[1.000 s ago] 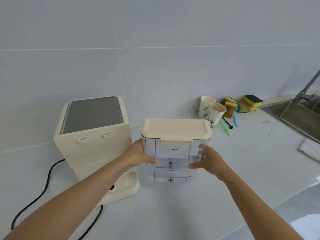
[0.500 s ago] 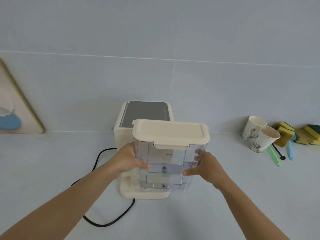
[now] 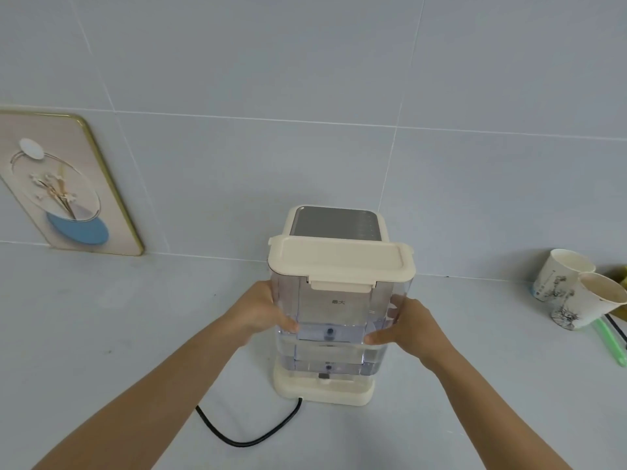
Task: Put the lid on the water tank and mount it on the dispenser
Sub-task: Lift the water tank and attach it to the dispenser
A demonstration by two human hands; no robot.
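On the cream plastic base of the box-shaped dispenser (image 3: 334, 225) sits the clear plastic water tank (image 3: 334, 320), its cream lid (image 3: 341, 261) closed on top. The left hand (image 3: 263, 312) and right hand (image 3: 412, 325) press against the tank's opposite sides, clasping it between them. A black cable (image 3: 244, 435) curls from the dispenser's base across the grey table (image 3: 118, 334). Right of the dispenser stand two paper cups (image 3: 573, 288).

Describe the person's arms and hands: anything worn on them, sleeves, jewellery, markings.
Both forearms are bare as far as the picture shows; no sleeve reaches into view. The left hand and right hand wear no gloves, and no watch, bracelet or ring shows on either. No tattoos, plasters or other markings are visible. The fingertips are partly hidden, so the nails cannot be judged.
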